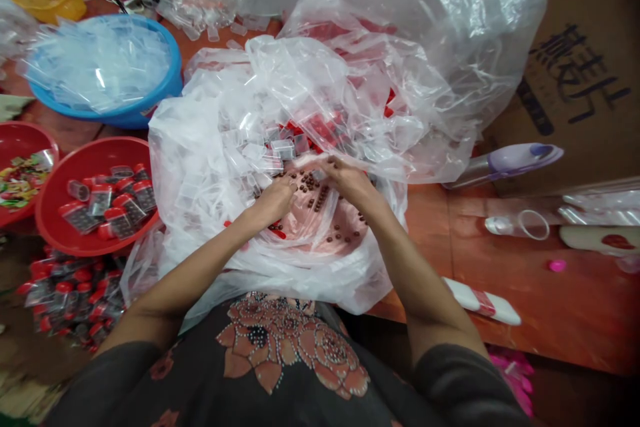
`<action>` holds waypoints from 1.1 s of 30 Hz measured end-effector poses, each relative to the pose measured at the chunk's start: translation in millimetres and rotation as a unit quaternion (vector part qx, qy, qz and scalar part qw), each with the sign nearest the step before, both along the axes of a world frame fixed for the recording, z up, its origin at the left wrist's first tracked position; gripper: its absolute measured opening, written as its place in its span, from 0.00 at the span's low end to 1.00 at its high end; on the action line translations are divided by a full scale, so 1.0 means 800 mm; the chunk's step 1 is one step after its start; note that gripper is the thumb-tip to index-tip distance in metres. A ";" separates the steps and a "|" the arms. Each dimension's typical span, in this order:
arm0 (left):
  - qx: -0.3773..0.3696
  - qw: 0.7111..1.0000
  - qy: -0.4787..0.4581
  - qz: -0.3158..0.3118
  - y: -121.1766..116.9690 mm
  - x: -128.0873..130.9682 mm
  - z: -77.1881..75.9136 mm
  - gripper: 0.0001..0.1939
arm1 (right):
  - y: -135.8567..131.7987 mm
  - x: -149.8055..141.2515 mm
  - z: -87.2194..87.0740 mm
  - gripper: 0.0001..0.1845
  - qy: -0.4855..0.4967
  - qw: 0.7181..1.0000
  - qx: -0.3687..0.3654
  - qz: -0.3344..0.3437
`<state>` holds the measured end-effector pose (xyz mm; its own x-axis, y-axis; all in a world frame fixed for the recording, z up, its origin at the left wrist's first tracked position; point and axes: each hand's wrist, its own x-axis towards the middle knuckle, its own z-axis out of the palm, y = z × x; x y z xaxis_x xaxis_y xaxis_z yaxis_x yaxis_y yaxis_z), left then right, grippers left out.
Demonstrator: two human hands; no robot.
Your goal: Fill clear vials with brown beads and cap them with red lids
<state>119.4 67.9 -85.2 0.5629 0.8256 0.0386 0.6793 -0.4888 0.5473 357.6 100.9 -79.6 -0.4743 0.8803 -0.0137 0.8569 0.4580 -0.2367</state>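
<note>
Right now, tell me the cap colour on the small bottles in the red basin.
Red: the caps show best in the head view.

centre: plastic sheet (200, 147) | left: basin (50, 207) holding vials (103, 200) | behind-left: tub (175, 67) of bags (95, 63) | right: carton (575, 80)

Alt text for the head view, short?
The left hand and right hand work among small brown beads inside a large clear plastic bag on an orange wooden table. To the left, a round red plastic basin holds red-capped clear square vials.
</note>
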 end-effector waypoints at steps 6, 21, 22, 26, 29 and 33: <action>0.020 0.995 0.096 -0.001 -0.004 0.004 -0.012 0.16 | 0.000 0.005 -0.001 0.28 -0.109 0.993 0.007 0.049; -0.069 0.988 -0.013 0.136 0.019 0.013 -0.020 0.28 | 0.000 -0.050 0.003 0.18 -0.088 0.991 0.024 0.098; -0.074 0.986 -0.037 0.146 0.021 0.013 -0.023 0.29 | -0.002 -0.055 0.000 0.19 -0.073 0.993 0.019 0.093; -0.092 0.969 -0.138 0.185 0.022 0.010 -0.036 0.32 | -0.009 -0.066 -0.015 0.23 -0.016 0.997 0.006 0.075; -0.125 0.947 -0.206 0.212 0.014 0.006 -0.032 0.34 | -0.012 -0.070 -0.023 0.24 0.049 0.997 -0.001 0.058; -0.131 0.919 -0.317 0.195 -0.006 -0.004 -0.003 0.33 | -0.021 -0.073 -0.031 0.24 0.193 0.980 -0.041 0.027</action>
